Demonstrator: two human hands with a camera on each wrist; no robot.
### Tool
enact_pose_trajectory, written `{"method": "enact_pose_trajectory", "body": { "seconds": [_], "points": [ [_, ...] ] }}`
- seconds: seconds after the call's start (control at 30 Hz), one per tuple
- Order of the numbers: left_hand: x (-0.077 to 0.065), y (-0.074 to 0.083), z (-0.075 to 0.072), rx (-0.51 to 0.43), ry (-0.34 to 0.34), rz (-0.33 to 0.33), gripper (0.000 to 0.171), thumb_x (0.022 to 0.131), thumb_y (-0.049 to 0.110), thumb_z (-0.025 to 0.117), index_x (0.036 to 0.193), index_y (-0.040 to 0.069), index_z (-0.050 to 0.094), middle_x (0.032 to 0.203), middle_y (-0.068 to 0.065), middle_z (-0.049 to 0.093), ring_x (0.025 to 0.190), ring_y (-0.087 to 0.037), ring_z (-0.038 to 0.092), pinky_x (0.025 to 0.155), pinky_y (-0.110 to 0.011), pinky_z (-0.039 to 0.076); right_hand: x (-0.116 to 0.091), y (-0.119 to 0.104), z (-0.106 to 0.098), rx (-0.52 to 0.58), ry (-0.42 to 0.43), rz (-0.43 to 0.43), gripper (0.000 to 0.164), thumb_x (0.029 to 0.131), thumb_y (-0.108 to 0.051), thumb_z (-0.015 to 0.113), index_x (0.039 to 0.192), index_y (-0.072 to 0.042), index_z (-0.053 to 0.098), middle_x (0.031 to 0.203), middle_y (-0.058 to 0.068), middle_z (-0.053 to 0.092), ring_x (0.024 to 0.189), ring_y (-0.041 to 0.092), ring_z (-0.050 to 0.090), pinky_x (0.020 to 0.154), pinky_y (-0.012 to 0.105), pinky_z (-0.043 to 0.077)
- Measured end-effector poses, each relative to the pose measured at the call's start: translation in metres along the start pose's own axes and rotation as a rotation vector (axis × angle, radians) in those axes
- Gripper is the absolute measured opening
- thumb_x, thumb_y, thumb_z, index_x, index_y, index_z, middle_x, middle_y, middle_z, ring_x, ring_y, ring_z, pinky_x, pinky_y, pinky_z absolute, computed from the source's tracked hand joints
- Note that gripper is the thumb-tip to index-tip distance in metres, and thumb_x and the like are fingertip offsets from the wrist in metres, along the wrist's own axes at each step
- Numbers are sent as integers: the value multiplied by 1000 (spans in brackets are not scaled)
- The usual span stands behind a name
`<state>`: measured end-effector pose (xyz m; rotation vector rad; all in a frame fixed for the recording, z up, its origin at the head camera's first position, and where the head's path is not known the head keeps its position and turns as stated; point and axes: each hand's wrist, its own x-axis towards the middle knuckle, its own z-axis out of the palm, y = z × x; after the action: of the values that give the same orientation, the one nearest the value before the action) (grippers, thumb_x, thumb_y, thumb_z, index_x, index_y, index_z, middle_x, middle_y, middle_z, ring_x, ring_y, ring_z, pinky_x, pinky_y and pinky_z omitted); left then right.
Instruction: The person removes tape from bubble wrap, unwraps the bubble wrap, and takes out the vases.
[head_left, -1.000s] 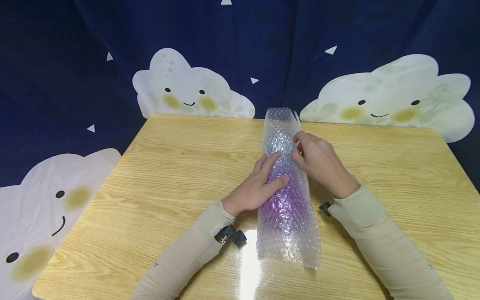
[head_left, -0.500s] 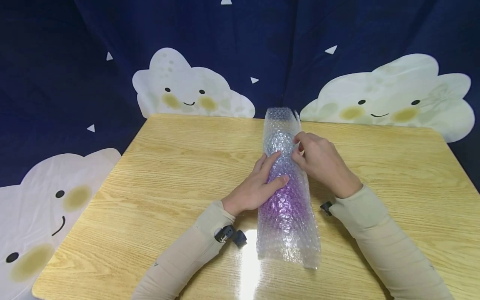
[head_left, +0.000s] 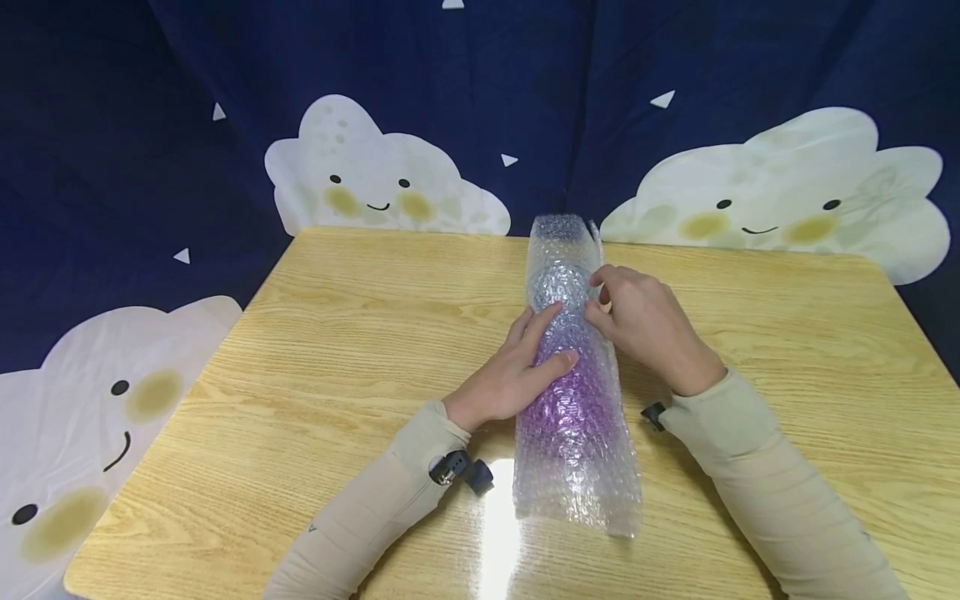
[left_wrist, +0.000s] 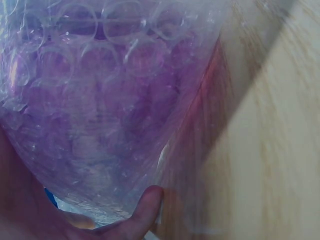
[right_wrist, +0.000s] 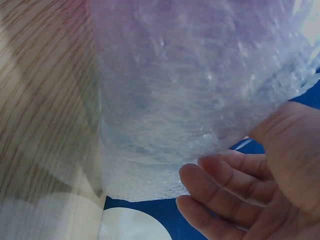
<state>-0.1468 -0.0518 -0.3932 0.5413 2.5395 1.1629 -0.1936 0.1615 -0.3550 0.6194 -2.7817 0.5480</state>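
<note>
A long bubble wrap [head_left: 576,492] bundle lies lengthwise on the wooden table, with something purple [head_left: 567,400] showing through its middle. The wrapped item's kind cannot be told. My left hand [head_left: 510,379] rests on the bundle's left side, fingers and thumb spread over the top. In the left wrist view, the purple shape inside the bubble wrap [left_wrist: 100,100] fills most of the picture. At the far right edge, my right hand [head_left: 645,321] pinches the wrap between thumb and curled forefinger. From the right wrist view, the other fingers of the right hand [right_wrist: 240,185] curl beside the wrap.
The wooden table [head_left: 337,350] spreads out on both sides of the bundle. Behind it hangs a dark blue cloth [head_left: 420,67] printed with white clouds. A dark wrist camera [head_left: 461,471] sits on the left sleeve, with another on the right.
My right hand has shifted very slightly to the right at the wrap's edge. The left hand and the bundle look unmoved.
</note>
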Motion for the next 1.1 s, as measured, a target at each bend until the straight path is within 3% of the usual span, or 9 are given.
{"method": "enact_pose_trajectory", "body": {
  "seconds": [0.37, 0.67, 1.1],
  "points": [
    [0, 0, 0, 2, 1, -2, 77, 97, 74, 36, 162, 52, -1, 177, -14, -5, 160, -46, 17, 119, -76, 26, -1, 0, -2, 1, -16, 29, 33, 95, -19, 65, 119, 3, 67, 96, 20, 75, 76, 30, 70, 65, 45, 58],
    [0, 1, 0, 1, 1, -1, 78, 98, 73, 36, 162, 51, 0, 177, -14, -5, 160, -45, 15, 120, -76, 25, -1, 1, -1, -1, -4, 18, 29, 93, -16, 64, 113, 3, 70, 94, 20, 75, 75, 30, 71, 62, 43, 59],
    [0, 0, 0, 1, 4, 4, 78, 98, 74, 36, 163, 51, 0, 177, -15, -4, 160, -45, 15, 119, -76, 25, -1, 2, -5, 8, -26, 40, 31, 92, -15, 63, 116, 4, 68, 96, 21, 75, 77, 31, 70, 65, 45, 59]
  ]
}}
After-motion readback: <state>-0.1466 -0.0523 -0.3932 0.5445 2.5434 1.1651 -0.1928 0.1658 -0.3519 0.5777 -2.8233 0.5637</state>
